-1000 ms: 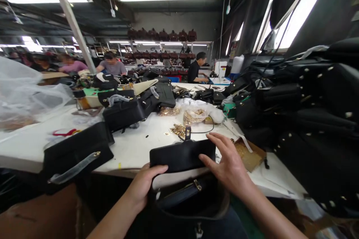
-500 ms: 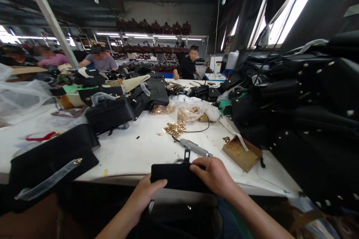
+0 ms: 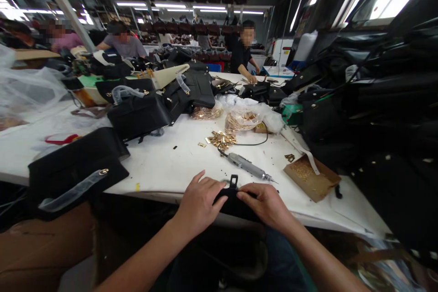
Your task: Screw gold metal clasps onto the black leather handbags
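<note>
At the table's front edge is a black bag flap (image 3: 236, 205) with a small slotted black tab (image 3: 233, 180) standing up from its edge. My right hand (image 3: 265, 203) pinches that edge just right of the tab, thumb toward me. To the left of the tab, my left hand (image 3: 201, 198) grips the flap between thumb and fingers, hiding its left part. The lower part of the bag is dark and hard to make out. Beyond my hands lies a grey electric screwdriver (image 3: 248, 165), its bit pointing right. Gold metal fittings (image 3: 221, 138) are heaped behind it.
A cardboard box (image 3: 312, 177) of small gold pieces sits at right. Black bags pile up high on the right; another black bag (image 3: 78, 169) lies at left. Plastic bags of fittings (image 3: 244, 121) stand behind the heap. A person (image 3: 244, 52) reaches over the table's far end.
My left hand has moved from the flap's left side up to its edge beside the tab. My right hand keeps its hold. The camera view has tilted down and shifted left.
</note>
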A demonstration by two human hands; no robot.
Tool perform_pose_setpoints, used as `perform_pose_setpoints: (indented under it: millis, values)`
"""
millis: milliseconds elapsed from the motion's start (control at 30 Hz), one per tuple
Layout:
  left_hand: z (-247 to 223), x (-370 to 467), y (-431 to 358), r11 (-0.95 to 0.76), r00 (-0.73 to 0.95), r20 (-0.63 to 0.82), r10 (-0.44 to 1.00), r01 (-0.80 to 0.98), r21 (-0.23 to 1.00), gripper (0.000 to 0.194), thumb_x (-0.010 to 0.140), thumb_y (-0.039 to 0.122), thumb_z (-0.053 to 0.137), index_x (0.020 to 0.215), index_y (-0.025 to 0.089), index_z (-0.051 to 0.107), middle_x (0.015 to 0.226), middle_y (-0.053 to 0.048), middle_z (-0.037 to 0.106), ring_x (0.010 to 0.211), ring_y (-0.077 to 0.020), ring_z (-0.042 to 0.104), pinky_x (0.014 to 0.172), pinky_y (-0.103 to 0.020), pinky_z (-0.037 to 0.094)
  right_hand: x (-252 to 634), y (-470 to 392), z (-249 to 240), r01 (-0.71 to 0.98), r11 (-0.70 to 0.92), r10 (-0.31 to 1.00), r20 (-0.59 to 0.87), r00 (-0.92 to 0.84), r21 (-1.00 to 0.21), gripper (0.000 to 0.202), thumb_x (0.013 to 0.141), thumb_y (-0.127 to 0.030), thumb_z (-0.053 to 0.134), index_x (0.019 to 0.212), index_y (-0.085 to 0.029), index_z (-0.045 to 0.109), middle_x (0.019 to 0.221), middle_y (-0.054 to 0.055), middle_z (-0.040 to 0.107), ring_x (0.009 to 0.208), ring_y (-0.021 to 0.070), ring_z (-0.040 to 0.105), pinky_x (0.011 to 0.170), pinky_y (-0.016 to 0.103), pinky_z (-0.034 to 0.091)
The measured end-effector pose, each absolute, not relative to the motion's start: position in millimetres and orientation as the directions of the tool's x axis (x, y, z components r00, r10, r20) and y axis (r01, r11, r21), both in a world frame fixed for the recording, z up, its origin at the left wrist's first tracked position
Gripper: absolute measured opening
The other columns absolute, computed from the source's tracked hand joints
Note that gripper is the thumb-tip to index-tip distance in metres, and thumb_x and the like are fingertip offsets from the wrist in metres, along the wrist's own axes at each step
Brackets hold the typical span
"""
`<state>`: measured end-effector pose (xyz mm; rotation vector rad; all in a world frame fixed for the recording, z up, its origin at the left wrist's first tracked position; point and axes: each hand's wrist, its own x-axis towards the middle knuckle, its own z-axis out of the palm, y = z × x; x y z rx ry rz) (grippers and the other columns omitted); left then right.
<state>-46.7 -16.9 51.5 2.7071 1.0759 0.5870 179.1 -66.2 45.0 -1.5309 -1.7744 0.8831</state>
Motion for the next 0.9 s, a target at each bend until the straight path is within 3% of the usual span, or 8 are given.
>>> perform_pose_setpoints:
  millis: [100,200,400,567,733,900]
  values:
    - [43.4,-43.1,-4.2,-0.679,0.662,0.175,0.729,0.663,0.315,0.02,0.091,0.027,0.067,0.11,0.022,0.07,0.101,-0.005,0.076,0.094,-0.0239,0.07,0.095,-0.042,0.051,181.2,-62.4,38.7,0.589,0.081,0.994,0.02,-0.109,-0.804,0.025,0.094,-0.041,0.059,0.09,-0.027,0.079,0.082,0.0,0.077,0.077,0.0198,0.068,0.072,0.027,0.046]
    - [39.1,-42.0,6.0,-0.646,0.659,0.079,0.748,0.695,0.317,0.016,0.089,0.028,0.069,0.104,0.024,0.071,0.095,-0.004,0.075,0.089,-0.0229,0.07,0.079,-0.033,0.051,183.1,-61.6,34.7,0.577,0.085,0.994,0.033,-0.1,-0.812,0.024,0.094,-0.041,0.059,0.093,-0.028,0.08,0.088,0.001,0.078,0.08,0.0208,0.069,0.075,0.028,0.047]
    - [40.7,-40.9,8.1,-0.652,0.666,0.065,0.743,0.699,0.293,0.014,0.09,0.033,0.069,0.102,0.026,0.071,0.089,-0.003,0.073,0.084,-0.0222,0.068,0.077,-0.031,0.048,189.5,-60.7,36.3,0.552,0.045,0.993,-0.02,-0.112,-0.832,0.023,0.094,-0.04,0.06,0.094,-0.027,0.079,0.091,0.001,0.078,0.083,0.0217,0.07,0.076,0.029,0.047]
    - [41.7,-36.9,5.3,-0.65,0.657,0.085,0.749,0.706,0.281,0.021,0.097,0.041,0.059,0.104,0.026,0.072,0.093,-0.004,0.075,0.089,-0.0251,0.068,0.081,-0.036,0.047,188.1,-56.8,34.1,0.545,0.025,0.996,-0.027,-0.087,-0.838,0.026,0.094,-0.039,0.058,0.087,-0.024,0.078,0.081,0.0,0.075,0.078,0.0193,0.066,0.072,0.027,0.044]
    - [61.8,-34.9,1.5,-0.678,0.699,-0.024,0.715,0.702,0.217,0.03,0.1,0.045,0.051,0.092,0.026,0.072,0.083,-0.004,0.075,0.081,-0.0251,0.07,0.07,-0.033,0.045,185.3,-57.3,39.7,0.478,-0.015,0.983,-0.1,-0.153,-0.879,0.028,0.092,-0.04,0.059,0.08,-0.019,0.074,0.07,-0.002,0.063,0.069,0.015,0.055,0.065,0.025,0.038]
    - [77.2,-33.3,-14.3,-0.707,0.719,-0.012,0.695,0.686,0.173,0.022,0.1,0.033,0.051,0.094,0.022,0.069,0.085,-0.005,0.074,0.079,-0.0251,0.068,0.07,-0.033,0.043,188.1,-56.3,49.4,0.338,-0.07,0.938,-0.177,-0.298,-0.939,0.031,0.089,-0.042,0.064,0.072,-0.016,0.068,0.062,-0.004,0.045,0.062,0.0108,0.037,0.056,0.025,0.027]
